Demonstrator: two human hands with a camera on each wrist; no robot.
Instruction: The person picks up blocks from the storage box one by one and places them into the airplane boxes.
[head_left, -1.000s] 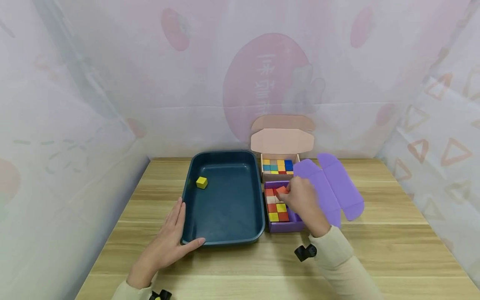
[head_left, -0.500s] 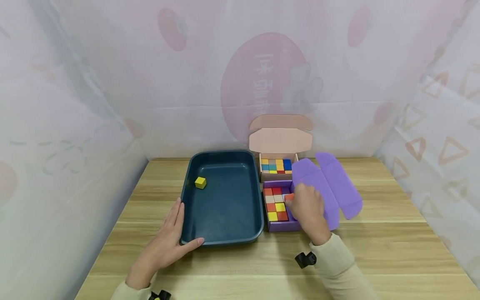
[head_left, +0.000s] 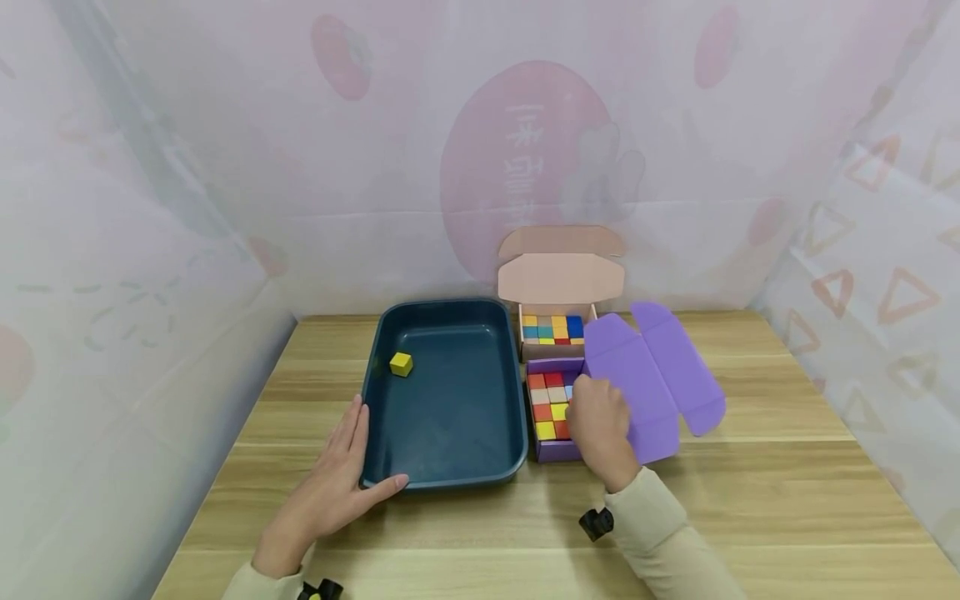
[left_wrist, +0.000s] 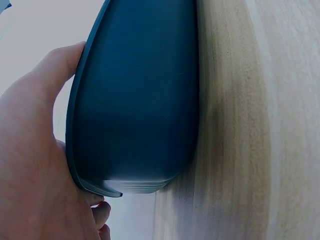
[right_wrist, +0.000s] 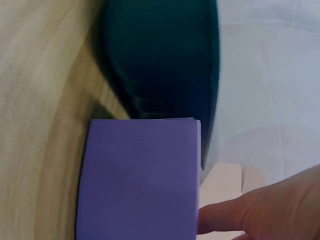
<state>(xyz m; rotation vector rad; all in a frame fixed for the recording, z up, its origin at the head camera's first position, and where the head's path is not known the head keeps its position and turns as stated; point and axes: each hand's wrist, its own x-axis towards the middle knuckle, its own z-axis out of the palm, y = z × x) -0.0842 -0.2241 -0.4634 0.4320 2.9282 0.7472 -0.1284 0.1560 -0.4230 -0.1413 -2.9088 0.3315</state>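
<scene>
My left hand (head_left: 322, 496) lies along the near left corner of a dark teal tray (head_left: 512, 479). Its fingers stretch along the outer side and the thumb rests on the near rim. A yellow cube (head_left: 401, 364) sits inside the tray, toward the left. My right hand (head_left: 600, 425) is over the right side of an open purple box (head_left: 555, 452), fingers curled down into it. The orange-red block it pinched is now hidden behind the hand. In the box, rows of red, orange, pink and yellow blocks (head_left: 546, 431) show at left. The right wrist view shows the thumb behind the box wall (right_wrist: 140, 180).
Behind the purple box stands an open pale pink box (head_left: 551, 352) with blue, yellow and teal blocks (head_left: 555, 327), its lid (head_left: 561, 279) upright. The purple lid (head_left: 648, 383) folds out to the right. A printed cloth (head_left: 360, 250) hangs behind the wooden table (head_left: 480, 550).
My right hand carried the orange-red block rightward over the purple box, then came down and nearer to me; the block went out of sight. My left hand stayed still.
</scene>
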